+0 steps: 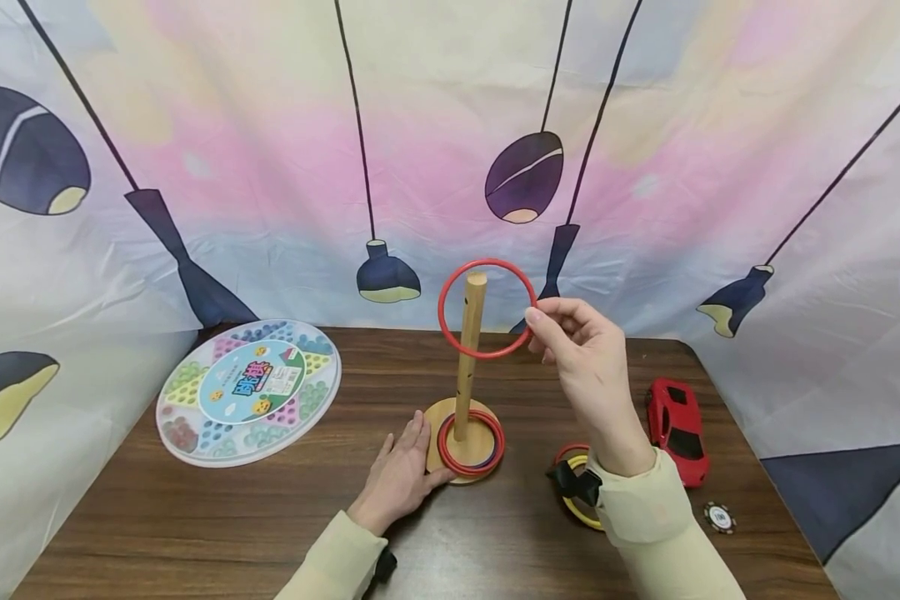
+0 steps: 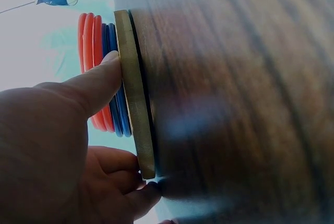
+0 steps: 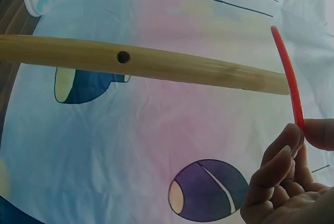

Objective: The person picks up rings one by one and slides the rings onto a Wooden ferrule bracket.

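My right hand (image 1: pixel 588 354) pinches a red ring (image 1: pixel 440 308) between thumb and fingers. In the head view the ring frames the top of an upright wooden peg (image 1: pixel 467 375); in the right wrist view it appears edge-on, level with the peg's tip. Around the peg's foot lies a stack of red rings (image 2: pixel 90 41) over blue rings (image 2: pixel 112 38), on a round wooden base (image 2: pixel 136 104). My left hand (image 1: pixel 399 483) rests at the base's left side, fingers extended along its edge, thumb touching the near edge beside the stack.
To the right, a yellow ring (image 1: pixel 587 518) and another red ring (image 1: pixel 566 450) lie partly hidden by my right wrist. Beyond them are a red toy car (image 1: pixel 677 429) and a poker chip (image 1: pixel 718 517). A round board-game case (image 1: pixel 322 408) lies at the left. A printed cloth (image 1: pixel 435 125) hangs behind.
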### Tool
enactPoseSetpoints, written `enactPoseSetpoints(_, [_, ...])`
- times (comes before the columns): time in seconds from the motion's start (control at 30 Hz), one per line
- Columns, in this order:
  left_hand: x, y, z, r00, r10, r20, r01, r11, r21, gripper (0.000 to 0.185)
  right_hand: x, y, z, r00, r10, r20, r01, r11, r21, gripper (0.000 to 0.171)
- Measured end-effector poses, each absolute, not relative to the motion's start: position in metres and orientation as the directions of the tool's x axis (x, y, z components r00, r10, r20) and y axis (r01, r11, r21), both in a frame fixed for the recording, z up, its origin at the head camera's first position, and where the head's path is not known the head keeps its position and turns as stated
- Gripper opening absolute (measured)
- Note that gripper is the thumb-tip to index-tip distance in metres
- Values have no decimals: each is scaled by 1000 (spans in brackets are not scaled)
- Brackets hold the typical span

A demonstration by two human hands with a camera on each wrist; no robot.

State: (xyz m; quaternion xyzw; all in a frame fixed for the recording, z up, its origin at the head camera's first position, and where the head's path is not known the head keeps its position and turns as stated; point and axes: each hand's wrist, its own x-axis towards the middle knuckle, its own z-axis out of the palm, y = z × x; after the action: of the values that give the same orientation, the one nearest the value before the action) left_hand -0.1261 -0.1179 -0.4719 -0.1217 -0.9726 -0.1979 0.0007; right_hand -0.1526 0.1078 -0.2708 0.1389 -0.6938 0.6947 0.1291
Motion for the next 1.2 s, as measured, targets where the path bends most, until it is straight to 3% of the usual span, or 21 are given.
enactPoseSetpoints(0.23, [-126, -118, -471, -969, 244, 50, 243, 886, 395, 88, -160, 105, -280, -948, -19, 316, -317, 47, -947, 29])
enactPoseSetpoints(0.63, [-125, -118, -470, -970, 241, 36, 235, 886, 400, 87, -173, 113, -323, -982, -129, 136, -168, 290, -942, 25])
enactPoseSetpoints(0.9, [-125, -118, -468, -973, 231, 25, 221, 887, 406, 87, -180, 116, -366, -964, -265, -6, -129, 489, -863, 14])
enactPoseSetpoints(1.2, [-125, -117, -470, -973, 230, 31, 224, 892, 392, 88, -186, 113, -399, -943, -314, -109, -96, 571, -815, 9])
